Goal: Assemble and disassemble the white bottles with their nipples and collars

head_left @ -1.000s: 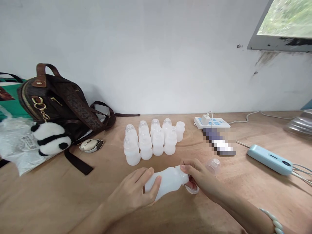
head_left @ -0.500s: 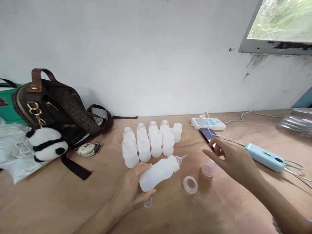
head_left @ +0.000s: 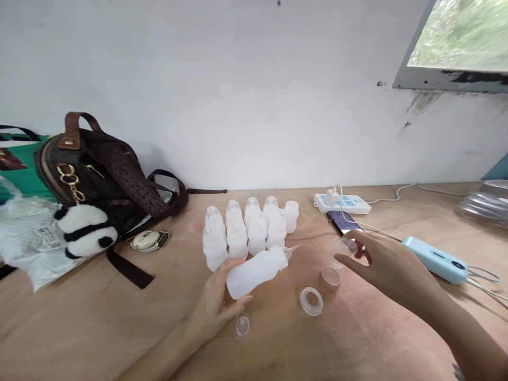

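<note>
The left hand [head_left: 216,296] grips a frosted plastic feeding bottle [head_left: 254,276] by its base end, thumb below and fingers above; the bottle is lifted at a tilt in front of the bottle rows, its neck toward the right with a clear pointed teat [head_left: 288,253] sticking out; it should be light, its wall fairly stiff yet apt to give a little if squeezed, and the smooth surface may slip; the narrowed waist looks the surest hold, while the thin teat is likely soft and best left unpinched; the right hand [head_left: 377,259] has thumb and fingers apart around the upper part of a clear dome cap [head_left: 330,275], and I cannot tell whether they grip it; that cap, probably thin and hard, would be best held round its sides; a translucent collar ring [head_left: 311,301] lies flat on the wooden table [head_left: 309,352], and a small clear disc [head_left: 242,325] lies near the left thumb; behind stand capped bottles [head_left: 257,237] in two rows, with an uncapped bottle [head_left: 291,217] at the right end; their cloudy walls hide whatever they contain; the crumpled plastic bag [head_left: 24,238] has contents too unclear to name.
</note>
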A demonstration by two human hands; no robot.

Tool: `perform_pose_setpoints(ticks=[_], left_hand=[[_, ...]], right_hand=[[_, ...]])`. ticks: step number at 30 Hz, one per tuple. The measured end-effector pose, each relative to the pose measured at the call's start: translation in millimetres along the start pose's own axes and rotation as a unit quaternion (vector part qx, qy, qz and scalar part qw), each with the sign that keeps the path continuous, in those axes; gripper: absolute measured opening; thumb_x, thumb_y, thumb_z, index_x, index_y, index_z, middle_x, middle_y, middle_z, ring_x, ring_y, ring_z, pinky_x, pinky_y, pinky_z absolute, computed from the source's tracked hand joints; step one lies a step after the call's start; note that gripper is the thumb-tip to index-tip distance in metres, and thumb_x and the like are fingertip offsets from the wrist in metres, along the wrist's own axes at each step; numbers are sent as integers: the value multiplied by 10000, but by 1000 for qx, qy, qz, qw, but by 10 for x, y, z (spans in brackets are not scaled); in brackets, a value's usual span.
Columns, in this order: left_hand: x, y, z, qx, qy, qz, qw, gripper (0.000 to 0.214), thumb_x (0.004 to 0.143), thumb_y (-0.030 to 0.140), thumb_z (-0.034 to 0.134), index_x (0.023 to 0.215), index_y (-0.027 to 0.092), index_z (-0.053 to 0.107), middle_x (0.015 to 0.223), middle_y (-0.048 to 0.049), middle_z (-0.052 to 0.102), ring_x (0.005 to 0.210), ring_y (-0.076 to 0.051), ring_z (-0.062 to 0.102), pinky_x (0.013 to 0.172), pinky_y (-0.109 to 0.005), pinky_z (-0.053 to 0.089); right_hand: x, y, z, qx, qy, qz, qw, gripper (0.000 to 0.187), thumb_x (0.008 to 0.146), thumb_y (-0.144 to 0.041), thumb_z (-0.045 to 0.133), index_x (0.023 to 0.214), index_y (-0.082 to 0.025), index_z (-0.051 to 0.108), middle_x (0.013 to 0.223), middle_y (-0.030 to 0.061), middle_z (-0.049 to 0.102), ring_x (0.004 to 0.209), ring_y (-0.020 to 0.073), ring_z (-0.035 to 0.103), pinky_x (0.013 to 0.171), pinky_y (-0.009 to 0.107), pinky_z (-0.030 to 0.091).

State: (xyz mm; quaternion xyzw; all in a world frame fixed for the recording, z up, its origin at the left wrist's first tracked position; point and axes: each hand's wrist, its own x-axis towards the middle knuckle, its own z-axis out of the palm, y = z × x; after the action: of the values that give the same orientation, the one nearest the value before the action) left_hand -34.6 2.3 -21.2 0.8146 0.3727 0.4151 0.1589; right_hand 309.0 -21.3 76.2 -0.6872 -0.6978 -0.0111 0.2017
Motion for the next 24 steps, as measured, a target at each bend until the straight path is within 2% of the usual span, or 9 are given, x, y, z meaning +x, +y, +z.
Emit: perform_pose_setpoints(ticks=[3, 5, 7, 10, 13, 15, 18, 21, 24], left_hand=[[10, 64, -27, -35, -8, -44, 998, 411, 914, 346, 555, 1290, 234, 435, 1024, -60, 647, 731, -194, 598, 617, -264, 460], [31, 127, -54, -67, -18, -79, 994, 381, 914, 324, 553, 1263, 229, 433, 943, -32, 631, 704, -182, 572, 609, -254, 440], [58, 180, -79, -99, -16, -105, 989, 354, 917, 313, 549, 1239, 227, 431, 959, -32, 620, 750, -188, 572, 639, -258, 438], [87, 205, -96, -149, 6, -128, 980, 332, 926, 342, 545, 1219, 226, 441, 1030, -47, 602, 842, -204, 566, 718, -280, 448], [86, 183, -82, -199, 20, -146, 969, 364, 926, 435, 558, 1206, 224, 461, 1047, -53, 583, 880, -215, 548, 762, -296, 446], [76, 179, -59, -236, 19, -158, 959, 421, 911, 521, 566, 1191, 220, 478, 1025, -49, 576, 858, -212, 536, 740, -289, 440], [58, 223, -18, -298, -3, -193, 935, 502, 886, 630, 550, 1159, 212, 498, 943, -29, 571, 762, -185, 514, 671, -270, 428], [46, 300, 15, -347, -47, -229, 908, 543, 876, 681, 525, 1138, 207, 500, 848, 0, 556, 662, -150, 472, 613, -247, 409], [41, 359, 17, -344, -77, -225, 908, 518, 876, 666, 547, 1127, 215, 511, 861, 1, 550, 686, -148, 473, 603, -230, 394]], right_hand=[[0, -109, -30, 125, 19, -20, 992, 203, 819, -433, 636, 817, -247, 555, 777, 23, 642, 674, 209, 609, 594, 319, 461], [0, -213, 11, 223, -1, -44, 974, 158, 774, -324, 652, 786, -244, 516, 858, 28, 665, 755, 208, 621, 662, 332, 489], [14, -327, 86, 302, -44, -66, 950, 166, 727, -225, 630, 758, -242, 468, 921, 30, 676, 799, 203, 625, 683, 328, 488], [57, -480, 222, 383, -115, -83, 913, 176, 688, -150, 571, 809, -241, 481, 887, 13, 659, 772, 180, 602, 646, 301, 462], [84, -578, 354, 460, -198, -96, 860, 245, 684, -131, 532, 903, -239, 540, 824, -12, 621, 690, 144, 549, 589, 267, 424], [74, -617, 437, 507, -234, -76, 826, 227, 708, -149, 560, 918, -236, 571, 762, -24, 609, 641, 129, 529, 562, 251, 411], [30, -660, 541, 542, -226, -35, 808, 239, 747, -260, 700, 976, -226, 638, 696, -29, 609, 592, 124, 527, 532, 241, 413], [-13, -695, 598, 581, -191, -62, 789, 503, 703, -399, 810, 1151, -229, 656, 743, -17, 635, 610, 135, 548, 537, 249, 438], [-58, -710, 608, 578, -164, -81, 795, 491, 717, -466, 809, 1123, -216, 691, 751, 1, 650, 573, 126, 512, 500, 245, 408]])
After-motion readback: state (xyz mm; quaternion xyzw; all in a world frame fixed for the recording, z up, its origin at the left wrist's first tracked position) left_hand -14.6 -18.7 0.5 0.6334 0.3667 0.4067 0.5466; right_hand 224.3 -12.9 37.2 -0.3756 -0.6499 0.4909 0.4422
